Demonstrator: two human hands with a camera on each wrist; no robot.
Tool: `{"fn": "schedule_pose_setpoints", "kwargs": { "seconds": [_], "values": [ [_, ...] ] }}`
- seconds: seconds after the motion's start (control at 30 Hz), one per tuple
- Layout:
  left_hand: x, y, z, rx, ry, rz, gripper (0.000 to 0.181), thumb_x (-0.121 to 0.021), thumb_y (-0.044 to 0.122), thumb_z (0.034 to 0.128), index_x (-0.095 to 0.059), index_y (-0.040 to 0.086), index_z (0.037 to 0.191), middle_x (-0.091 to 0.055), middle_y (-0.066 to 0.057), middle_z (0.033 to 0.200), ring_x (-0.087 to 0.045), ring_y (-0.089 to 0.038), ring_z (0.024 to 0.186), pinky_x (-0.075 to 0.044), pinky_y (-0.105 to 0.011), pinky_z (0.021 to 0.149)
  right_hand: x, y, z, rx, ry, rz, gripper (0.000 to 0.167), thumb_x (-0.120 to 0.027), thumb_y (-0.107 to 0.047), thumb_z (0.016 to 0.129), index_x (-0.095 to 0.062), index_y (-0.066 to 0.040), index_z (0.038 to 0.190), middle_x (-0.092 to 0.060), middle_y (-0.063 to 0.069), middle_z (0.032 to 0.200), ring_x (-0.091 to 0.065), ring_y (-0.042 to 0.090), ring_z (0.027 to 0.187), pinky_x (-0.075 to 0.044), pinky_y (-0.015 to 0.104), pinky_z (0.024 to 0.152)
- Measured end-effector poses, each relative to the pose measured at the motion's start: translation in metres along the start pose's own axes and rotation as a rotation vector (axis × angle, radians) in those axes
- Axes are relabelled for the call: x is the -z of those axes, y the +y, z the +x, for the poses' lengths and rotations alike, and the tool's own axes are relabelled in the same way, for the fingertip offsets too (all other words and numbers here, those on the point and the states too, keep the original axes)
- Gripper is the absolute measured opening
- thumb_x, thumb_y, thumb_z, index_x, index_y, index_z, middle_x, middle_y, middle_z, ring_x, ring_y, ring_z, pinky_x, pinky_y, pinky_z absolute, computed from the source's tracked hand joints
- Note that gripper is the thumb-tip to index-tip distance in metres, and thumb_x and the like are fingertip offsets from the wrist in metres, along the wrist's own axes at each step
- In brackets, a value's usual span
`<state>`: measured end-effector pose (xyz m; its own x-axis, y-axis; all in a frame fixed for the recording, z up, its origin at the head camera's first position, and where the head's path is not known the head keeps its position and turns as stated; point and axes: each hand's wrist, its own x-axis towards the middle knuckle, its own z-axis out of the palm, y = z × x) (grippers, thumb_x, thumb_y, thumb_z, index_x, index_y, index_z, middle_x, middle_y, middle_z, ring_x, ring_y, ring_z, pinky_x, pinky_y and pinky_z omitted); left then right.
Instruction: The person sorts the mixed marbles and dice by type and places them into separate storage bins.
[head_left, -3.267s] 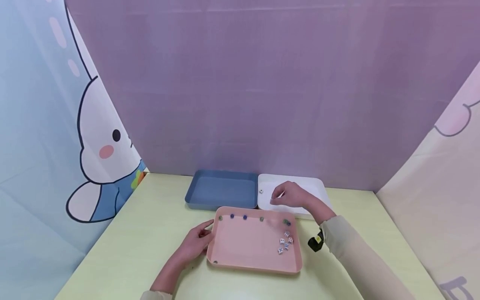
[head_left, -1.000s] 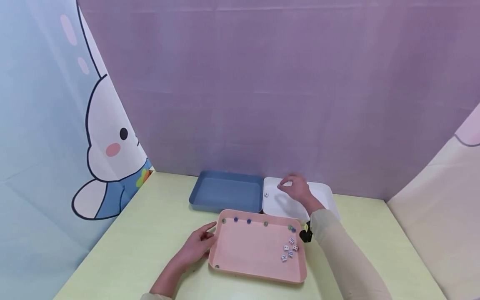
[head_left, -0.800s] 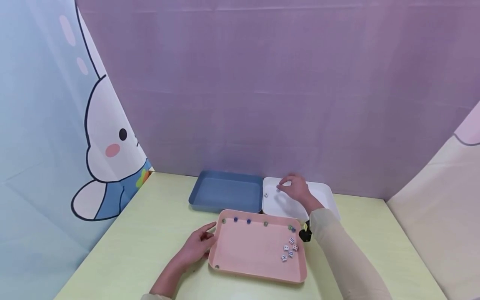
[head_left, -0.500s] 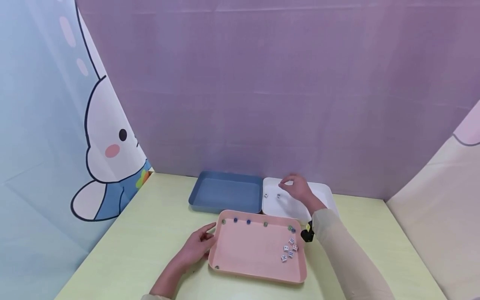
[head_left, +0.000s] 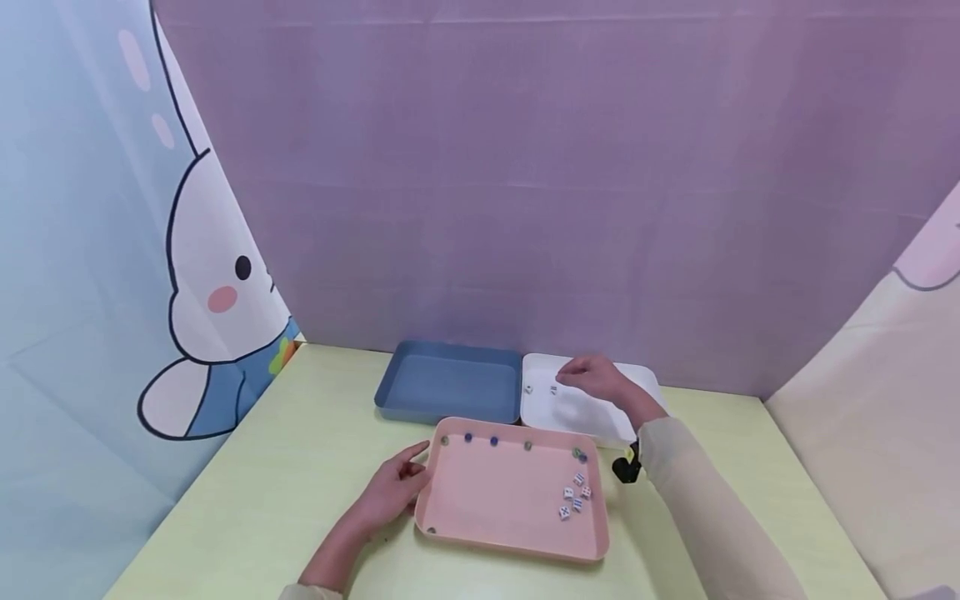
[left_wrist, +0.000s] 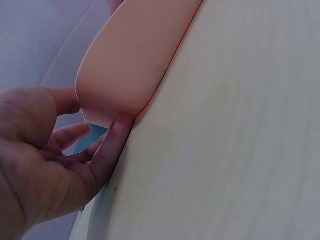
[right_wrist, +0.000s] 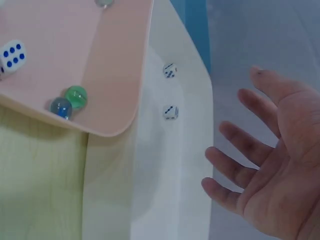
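Observation:
My left hand (head_left: 390, 492) touches the left side of the pink tray (head_left: 510, 546); in the left wrist view its fingers (left_wrist: 117, 135) rest against the tray's outer corner. The tray bears several white dice (head_left: 565, 513) at the right and several glass marbles (head_left: 493, 441), mostly along the far side. My right hand (head_left: 600, 382) is above the white tray (head_left: 637, 372), its fingers spread and holding nothing in the right wrist view. Two dice lie in the white tray, one die (head_left: 528, 389) near its left wall and another die (head_left: 553, 390) nearer the hand.
A blue tray (head_left: 450, 383) stands at the back, directly left of the white one. The three trays are on a pale yellow table (head_left: 277, 467). A purple cloth (head_left: 480, 183) hangs behind, with printed cloth (head_left: 217, 250) at the left side.
A second die has dropped from my right fingers into the white tray. Since then the right hand has shifted slightly right. My left hand has stayed at the pink tray.

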<state>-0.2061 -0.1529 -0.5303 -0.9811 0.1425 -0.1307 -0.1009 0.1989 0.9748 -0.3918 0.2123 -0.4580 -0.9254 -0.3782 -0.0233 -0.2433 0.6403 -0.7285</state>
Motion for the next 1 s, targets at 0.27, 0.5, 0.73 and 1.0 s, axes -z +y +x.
{"fn": "schedule_pose_setpoints", "kwargs": {
  "seconds": [0.27, 0.5, 0.73, 1.0],
  "values": [
    [-0.002, 0.008, -0.004, -0.003, 0.014, 0.006, 0.052, -0.053, 0.009, 0.1003, -0.035, 0.001, 0.149, -0.053, -0.018, 0.103, -0.055, -0.027, 0.083, -0.055, -0.039, 0.06, -0.001, -0.023, -0.017, 0.072, -0.116, -0.044, 0.022, -0.067, -0.025, 0.093, -0.074, -0.008, 0.106, -0.067, 0.004, 0.111, -0.057, 0.031, 0.111, -0.047, 0.048, 0.09],
    [-0.002, 0.0, 0.0, 0.002, 0.021, -0.017, 0.054, -0.056, 0.013, 0.0996, -0.037, 0.005, 0.149, -0.053, -0.016, 0.103, -0.055, -0.025, 0.083, -0.056, -0.04, 0.06, -0.01, -0.038, -0.028, 0.115, -0.211, -0.086, 0.022, -0.07, -0.025, 0.09, -0.074, -0.01, 0.106, -0.066, 0.004, 0.114, -0.054, 0.038, 0.117, -0.047, 0.047, 0.093],
    [-0.004, 0.0, 0.0, 0.001, 0.024, -0.005, 0.054, -0.055, 0.013, 0.0999, -0.036, 0.004, 0.149, -0.053, -0.016, 0.103, -0.055, -0.025, 0.083, -0.055, -0.038, 0.059, -0.017, -0.059, -0.044, 0.147, -0.334, -0.108, 0.027, -0.073, -0.02, 0.088, -0.072, -0.006, 0.111, -0.067, 0.007, 0.114, -0.056, 0.037, 0.116, -0.05, 0.041, 0.09],
    [-0.004, 0.002, 0.002, 0.002, 0.021, 0.012, 0.051, -0.053, 0.009, 0.1003, -0.037, 0.001, 0.148, -0.052, -0.02, 0.104, -0.055, -0.028, 0.083, -0.054, -0.039, 0.059, -0.029, -0.073, -0.066, 0.135, -0.384, -0.212, 0.023, -0.078, -0.014, 0.082, -0.074, -0.015, 0.105, -0.068, -0.003, 0.111, -0.056, 0.034, 0.115, -0.048, 0.044, 0.091]
  ]
}}
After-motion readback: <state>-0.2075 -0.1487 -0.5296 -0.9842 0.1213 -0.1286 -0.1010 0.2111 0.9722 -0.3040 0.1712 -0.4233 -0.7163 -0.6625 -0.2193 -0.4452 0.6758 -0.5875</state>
